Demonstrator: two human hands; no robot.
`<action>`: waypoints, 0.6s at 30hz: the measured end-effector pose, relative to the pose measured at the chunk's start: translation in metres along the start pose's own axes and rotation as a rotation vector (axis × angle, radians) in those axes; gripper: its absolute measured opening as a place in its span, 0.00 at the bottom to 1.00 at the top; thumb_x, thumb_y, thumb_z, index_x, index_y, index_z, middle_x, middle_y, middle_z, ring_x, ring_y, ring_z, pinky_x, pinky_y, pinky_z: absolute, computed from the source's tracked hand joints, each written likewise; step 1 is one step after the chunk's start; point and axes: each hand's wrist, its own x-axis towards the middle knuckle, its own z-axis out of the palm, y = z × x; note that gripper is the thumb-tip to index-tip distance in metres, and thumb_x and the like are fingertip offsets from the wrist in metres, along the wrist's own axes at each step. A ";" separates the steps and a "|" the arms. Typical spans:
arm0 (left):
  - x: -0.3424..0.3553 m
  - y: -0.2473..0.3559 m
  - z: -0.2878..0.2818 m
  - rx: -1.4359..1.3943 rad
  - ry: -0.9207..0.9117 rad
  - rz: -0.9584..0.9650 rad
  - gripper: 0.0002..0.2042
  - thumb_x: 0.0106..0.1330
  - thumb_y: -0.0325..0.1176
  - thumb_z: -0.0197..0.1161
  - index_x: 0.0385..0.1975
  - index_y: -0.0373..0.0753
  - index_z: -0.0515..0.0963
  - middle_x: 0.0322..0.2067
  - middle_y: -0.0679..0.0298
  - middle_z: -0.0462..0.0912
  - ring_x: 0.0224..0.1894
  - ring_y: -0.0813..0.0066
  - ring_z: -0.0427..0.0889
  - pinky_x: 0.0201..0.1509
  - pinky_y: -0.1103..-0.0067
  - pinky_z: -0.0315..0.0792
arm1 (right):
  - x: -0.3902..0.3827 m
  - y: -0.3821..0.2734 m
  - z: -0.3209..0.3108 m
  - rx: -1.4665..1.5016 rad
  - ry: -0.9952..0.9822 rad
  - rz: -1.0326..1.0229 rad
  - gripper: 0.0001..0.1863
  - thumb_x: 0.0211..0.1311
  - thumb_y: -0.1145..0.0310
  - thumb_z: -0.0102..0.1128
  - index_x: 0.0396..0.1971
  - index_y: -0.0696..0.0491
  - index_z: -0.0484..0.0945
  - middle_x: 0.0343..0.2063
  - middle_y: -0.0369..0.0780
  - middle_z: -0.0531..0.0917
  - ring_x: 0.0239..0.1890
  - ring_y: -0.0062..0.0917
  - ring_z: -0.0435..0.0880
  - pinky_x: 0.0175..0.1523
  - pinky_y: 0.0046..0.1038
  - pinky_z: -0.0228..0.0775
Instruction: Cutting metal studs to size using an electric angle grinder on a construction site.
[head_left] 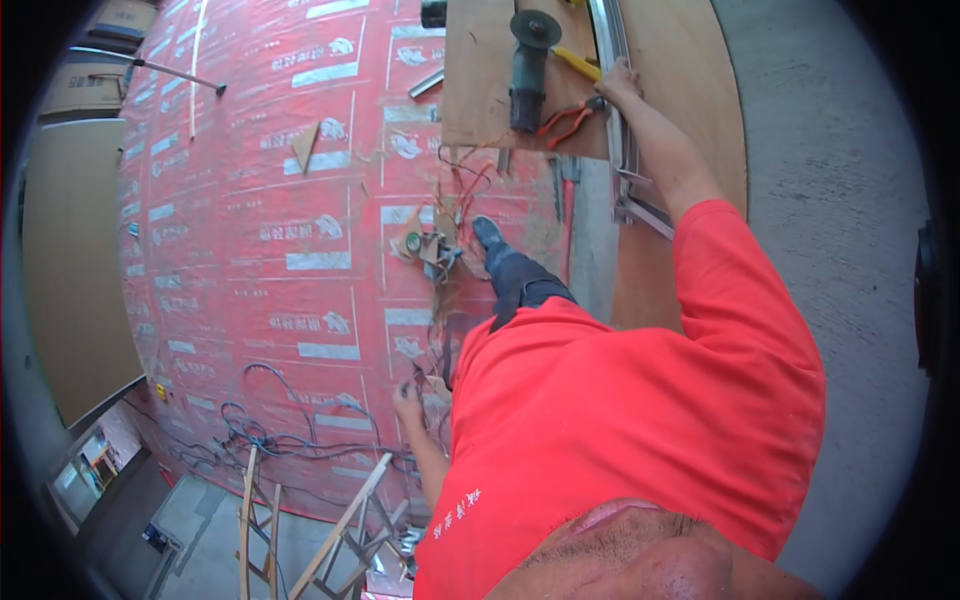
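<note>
My right hand [621, 83] reaches forward over the plywood work surface. Its fingers are closed around the edge of some long silvery metal profiles [622, 140]. Left of them, on the board, lie an angle grinder [528, 75] with its disc at the far end, a yellow-handled tool [575, 64] and pliers [568, 123] with orange-red handles. Down at my left side hangs my left hand [408, 398], fingers curled. A small dark shape shows at its fingertips, too small to name.
Printed red sheeting [240, 240] covers the floor. Tangled cables [265, 430] and a wooden trestle [345, 520] are at lower left. A large board [75, 270] leans at far left. Near my foot lie wires and a small tool [435, 250]. A grey wall [830, 200] stands right.
</note>
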 end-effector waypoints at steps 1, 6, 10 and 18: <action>0.013 0.020 0.013 0.033 -0.023 0.044 0.17 0.66 0.38 0.59 0.47 0.30 0.76 0.35 0.58 0.82 0.37 0.73 0.79 0.43 0.76 0.73 | 0.001 -0.007 0.006 0.005 0.023 -0.008 0.40 0.45 0.61 0.71 0.57 0.56 0.59 0.53 0.53 0.74 0.58 0.45 0.73 0.61 0.41 0.67; 0.010 0.262 0.089 0.037 -0.344 0.464 0.16 0.67 0.32 0.55 0.53 0.33 0.72 0.39 0.57 0.82 0.41 0.71 0.81 0.47 0.76 0.73 | 0.018 0.033 -0.016 0.241 0.082 0.068 0.46 0.43 0.60 0.74 0.59 0.62 0.57 0.48 0.51 0.79 0.47 0.41 0.82 0.51 0.36 0.76; -0.045 0.379 0.148 -0.011 -0.628 0.672 0.16 0.67 0.27 0.55 0.54 0.33 0.70 0.42 0.56 0.82 0.46 0.71 0.81 0.51 0.78 0.72 | -0.004 0.015 -0.049 0.850 -0.287 -0.006 0.17 0.57 0.63 0.65 0.34 0.65 0.78 0.27 0.47 0.84 0.27 0.32 0.86 0.35 0.31 0.80; -0.108 0.485 0.227 -0.348 -0.807 0.832 0.26 0.67 0.38 0.60 0.59 0.31 0.63 0.53 0.50 0.74 0.57 0.65 0.73 0.60 0.74 0.67 | 0.007 -0.081 -0.131 1.401 -0.530 0.035 0.12 0.67 0.65 0.51 0.35 0.60 0.76 0.20 0.44 0.80 0.19 0.34 0.81 0.23 0.39 0.79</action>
